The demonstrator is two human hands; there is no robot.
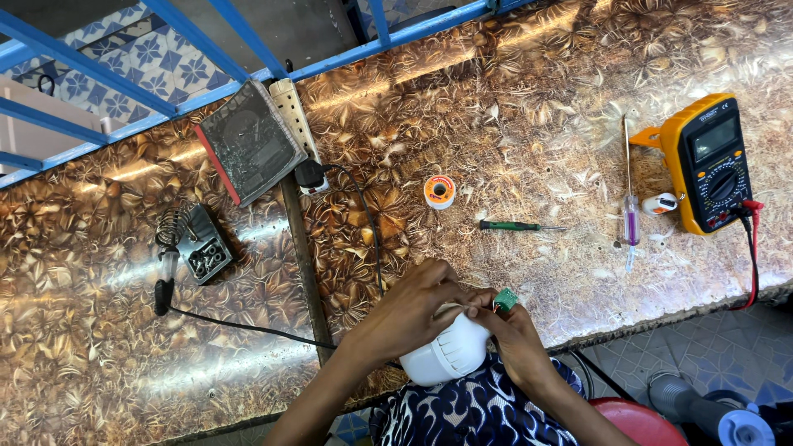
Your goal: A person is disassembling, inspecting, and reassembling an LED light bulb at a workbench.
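Observation:
My left hand [409, 310] grips the top of a white vented bulb housing [446, 353] held over my lap at the bench's front edge. My right hand [516, 334] pinches a small green circuit board [505, 299] beside the housing's open end, thumb touching the housing rim. Both hands meet at the housing. The inside of the housing is hidden by my fingers.
On the patterned bench [529, 107] lie a solder spool [439, 191], a green-handled screwdriver [516, 225], a purple-handled screwdriver [630, 216], a yellow multimeter [712, 163] with red lead, a soldering iron in its stand [169, 252], a power strip [299, 132] and a dark book [248, 149].

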